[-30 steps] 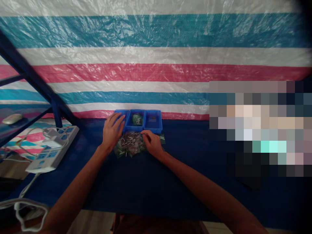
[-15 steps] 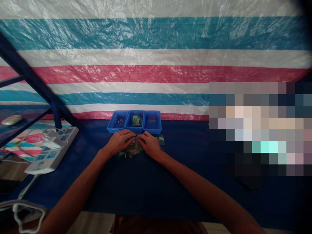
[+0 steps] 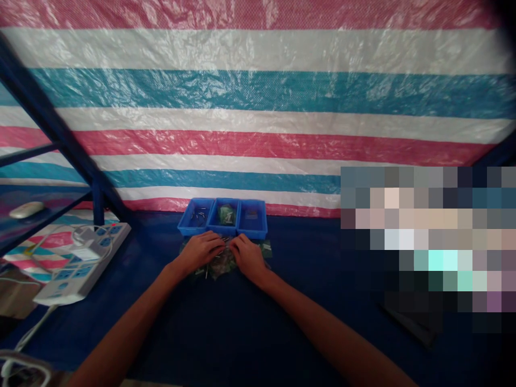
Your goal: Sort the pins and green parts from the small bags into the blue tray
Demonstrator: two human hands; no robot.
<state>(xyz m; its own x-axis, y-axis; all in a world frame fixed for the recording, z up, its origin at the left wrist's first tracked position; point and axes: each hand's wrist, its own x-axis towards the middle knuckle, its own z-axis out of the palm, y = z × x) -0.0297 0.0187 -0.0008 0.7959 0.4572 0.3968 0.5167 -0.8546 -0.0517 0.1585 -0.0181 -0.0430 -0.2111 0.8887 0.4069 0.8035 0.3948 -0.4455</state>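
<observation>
Blue bins (image 3: 253, 234); packet (image 3: 226, 213) seemingly green.

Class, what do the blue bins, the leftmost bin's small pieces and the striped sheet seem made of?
Blue bins: probably plastic, smooth, with thin, evenly coloured walls. Small pieces: likely metal, shiny, judging by silvery glints. Striped sheet: apparently woven plastic, glossy, with creases and fine mesh.

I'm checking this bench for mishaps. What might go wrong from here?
The metal pins between the left hand and right hand are small and look loose, so some might slip or scatter. Both hands are close to the blue bins, so a nudge could shift them.
</observation>
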